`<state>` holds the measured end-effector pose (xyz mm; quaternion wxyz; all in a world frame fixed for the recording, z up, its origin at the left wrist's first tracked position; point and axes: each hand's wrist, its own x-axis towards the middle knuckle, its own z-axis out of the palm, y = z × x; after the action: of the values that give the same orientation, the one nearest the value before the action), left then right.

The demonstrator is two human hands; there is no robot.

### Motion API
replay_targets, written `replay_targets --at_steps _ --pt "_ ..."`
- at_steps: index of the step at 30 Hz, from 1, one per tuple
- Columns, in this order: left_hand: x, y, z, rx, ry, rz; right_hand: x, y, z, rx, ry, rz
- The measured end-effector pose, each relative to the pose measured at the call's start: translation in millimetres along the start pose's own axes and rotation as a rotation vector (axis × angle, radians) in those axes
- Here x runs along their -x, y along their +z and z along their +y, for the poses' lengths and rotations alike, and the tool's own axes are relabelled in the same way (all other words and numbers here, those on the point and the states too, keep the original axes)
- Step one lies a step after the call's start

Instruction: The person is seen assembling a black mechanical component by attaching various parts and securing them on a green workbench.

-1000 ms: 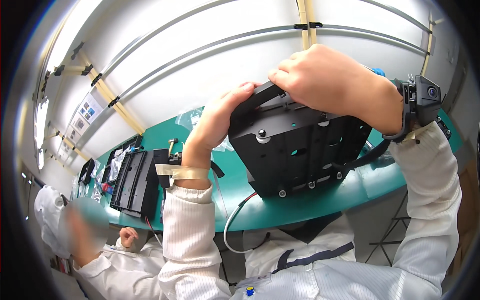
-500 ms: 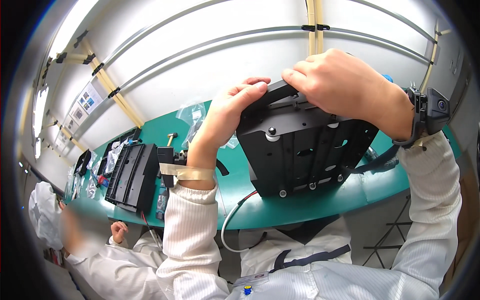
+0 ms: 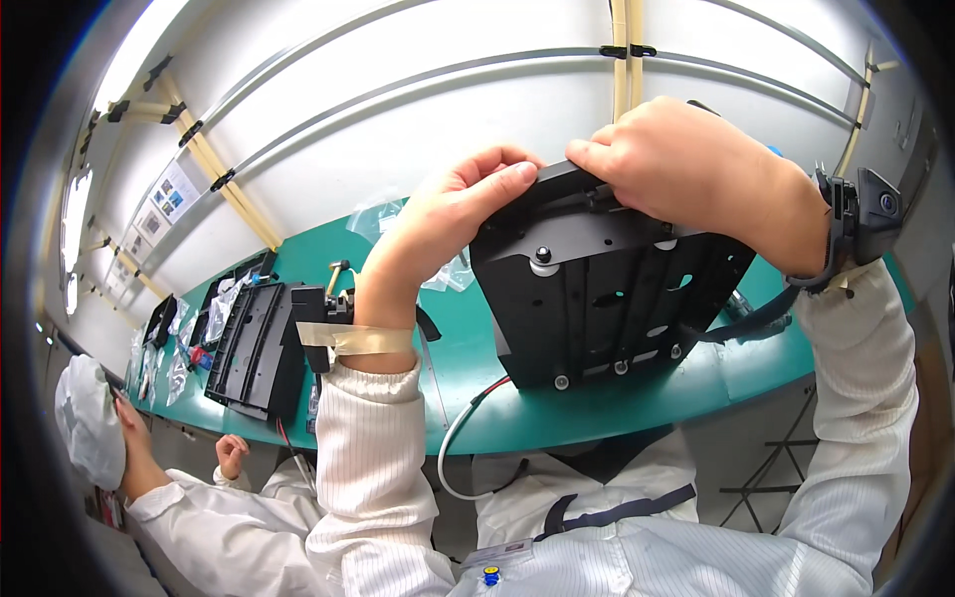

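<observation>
A black metal case (image 3: pixel 607 308) stands on its edge on the green table, its panel with holes, ribs and round white-ringed feet facing me. Along its top runs a black bar (image 3: pixel 564 183); whether this is a separate part I cannot tell. My left hand (image 3: pixel 460 204) closes on the bar's left end, thumb on the near side and fingers curled over the far side. Against the same bar, farther right, my right hand (image 3: pixel 681 169) is curled with its thumb and forefinger at the edge. Its other fingertips are hidden behind the case.
A white cable (image 3: pixel 448 450) with a red-and-black end runs off the case's lower left. Another black case (image 3: pixel 254 348) lies at left, by a co-worker's hand (image 3: pixel 231 456). Clear plastic bags (image 3: pixel 450 273) and a small hammer (image 3: pixel 339 271) lie on the green table (image 3: pixel 587 426).
My left wrist and forearm have shifted slightly left, with the fingers still at the bar. My right hand and the case have barely moved. The co-worker's head has turned away.
</observation>
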<state>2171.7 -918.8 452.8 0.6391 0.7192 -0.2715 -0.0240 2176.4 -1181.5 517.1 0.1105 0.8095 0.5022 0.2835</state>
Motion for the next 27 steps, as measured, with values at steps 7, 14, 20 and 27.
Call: replay_targets --at_steps 7,14,20,27 --pt "-0.9 -0.5 -5.1 0.060 -0.038 0.036 -6.3 -4.3 11.3 -0.047 0.084 -0.163" --pt "1.0 0.6 -1.3 0.039 -0.038 0.044 -13.5 -11.7 12.8 -0.243 0.202 -0.198" --pt "3.8 0.4 -2.6 0.027 -0.050 0.052 -17.0 -23.4 5.2 -0.239 0.316 -0.397" --pt "1.0 4.5 3.5 0.013 -0.022 0.059 6.4 -35.3 16.9 -0.112 0.335 -0.320"
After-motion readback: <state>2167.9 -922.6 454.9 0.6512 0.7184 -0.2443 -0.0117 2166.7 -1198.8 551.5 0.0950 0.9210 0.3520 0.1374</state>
